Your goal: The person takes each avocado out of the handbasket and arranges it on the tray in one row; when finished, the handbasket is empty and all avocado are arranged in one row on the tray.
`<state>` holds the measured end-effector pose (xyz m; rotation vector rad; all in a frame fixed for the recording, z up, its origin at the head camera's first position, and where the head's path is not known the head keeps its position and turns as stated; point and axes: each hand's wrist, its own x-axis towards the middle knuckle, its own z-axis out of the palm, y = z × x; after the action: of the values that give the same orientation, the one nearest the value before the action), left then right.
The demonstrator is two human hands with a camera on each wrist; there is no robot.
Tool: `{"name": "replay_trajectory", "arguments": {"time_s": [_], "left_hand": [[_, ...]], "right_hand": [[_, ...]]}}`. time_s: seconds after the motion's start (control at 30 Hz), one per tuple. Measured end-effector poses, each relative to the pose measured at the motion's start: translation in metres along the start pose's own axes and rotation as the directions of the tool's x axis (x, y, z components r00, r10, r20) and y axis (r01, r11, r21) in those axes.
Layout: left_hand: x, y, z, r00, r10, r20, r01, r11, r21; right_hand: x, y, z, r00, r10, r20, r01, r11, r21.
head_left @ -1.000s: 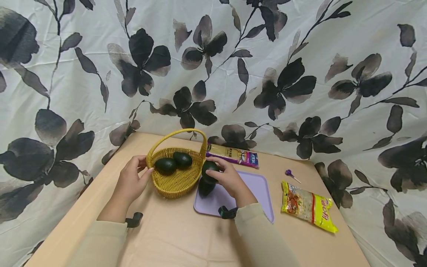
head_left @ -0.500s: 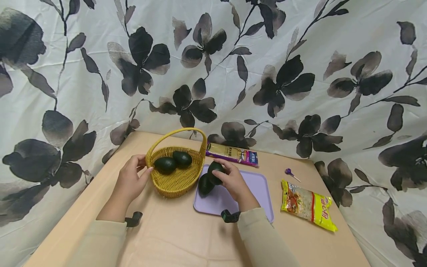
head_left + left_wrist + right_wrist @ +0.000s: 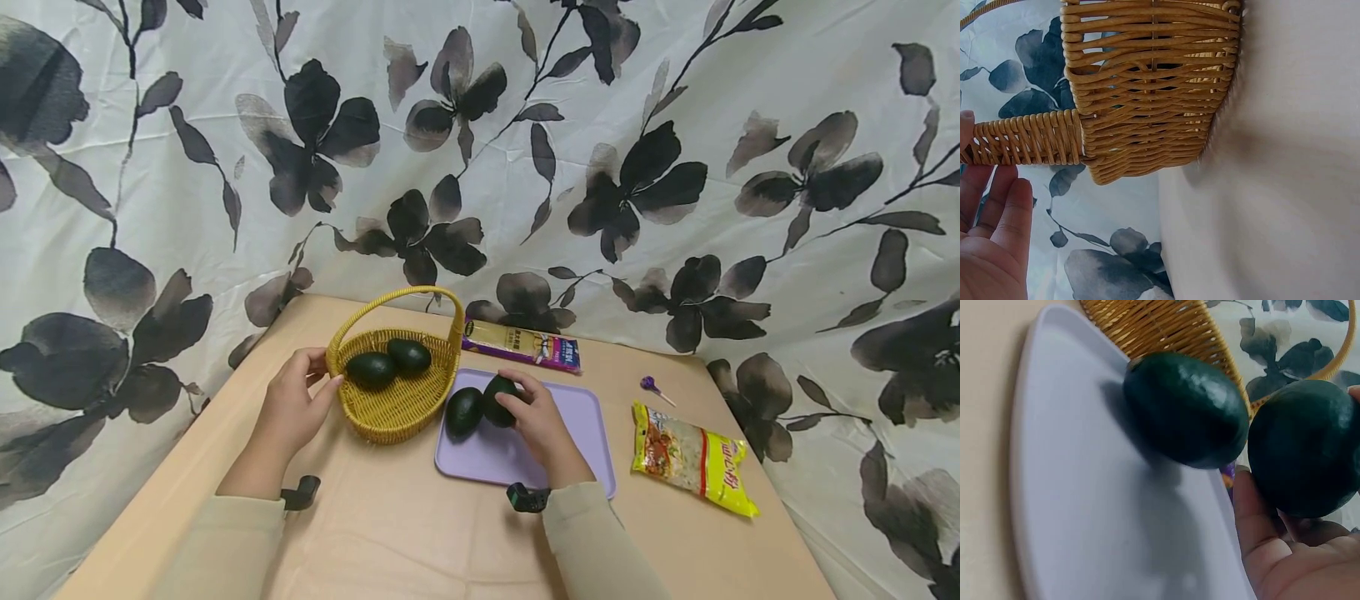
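My left hand [image 3: 294, 410] pinches the yellow wicker basket [image 3: 393, 423] at the base of its handle, on the left side. In the left wrist view the thumb and fingers lie on either side of the woven handle [image 3: 1035, 137]. Two dark green avocados sit in the basket, a left avocado [image 3: 371, 372] and a right avocado [image 3: 409, 356]. My right hand [image 3: 543, 425] grips another avocado [image 3: 497, 402] over the lilac tray [image 3: 480, 465]. Beside it one more avocado [image 3: 1185, 412] lies on the tray, near the basket.
Behind the tray lies a long purple and gold food packet [image 3: 521, 344]. A purple lollipop [image 3: 654, 388] and a yellow food bag [image 3: 693, 460] lie to the right. Floral cloth [image 3: 525, 150] hangs behind the table [image 3: 397, 525].
My right hand has moved right and slightly down with its avocado, away from the basket and from above the avocado on the tray. The left hand stays at the basket handle.
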<state>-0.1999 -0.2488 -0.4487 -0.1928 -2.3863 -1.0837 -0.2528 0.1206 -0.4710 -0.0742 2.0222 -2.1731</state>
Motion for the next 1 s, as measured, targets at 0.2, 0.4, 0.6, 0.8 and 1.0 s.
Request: {"name": "replay_trajectory", "arguments": {"time_s": [0.2,0.4,0.6,0.8,1.0], "left_hand": [[0.001,-0.001,0.000,1.000,-0.006,0.002,0.006,1.000,0.000],[0.001,-0.001,0.000,1.000,-0.009,0.000,0.009,1.000,0.002],[0.001,0.000,0.000,1.000,-0.016,0.004,0.016,1.000,-0.005],[0.000,0.002,-0.001,1.000,-0.004,0.003,0.004,1.000,0.000],[0.001,0.002,-0.001,1.000,-0.005,0.002,0.005,1.000,0.000]], "right_hand": [[-0.001,0.011,-0.005,0.999,0.003,-0.047,-0.005,0.998,-0.057],[-0.014,-0.005,-0.001,0.999,0.018,-0.039,-0.021,0.995,-0.101],[-0.009,0.008,-0.005,0.998,0.013,-0.066,-0.026,0.981,-0.192],[-0.003,0.022,-0.007,0.994,0.024,-0.103,-0.048,0.970,-0.238],[-0.003,0.023,-0.005,0.992,0.016,-0.122,-0.049,0.962,-0.268]]}}
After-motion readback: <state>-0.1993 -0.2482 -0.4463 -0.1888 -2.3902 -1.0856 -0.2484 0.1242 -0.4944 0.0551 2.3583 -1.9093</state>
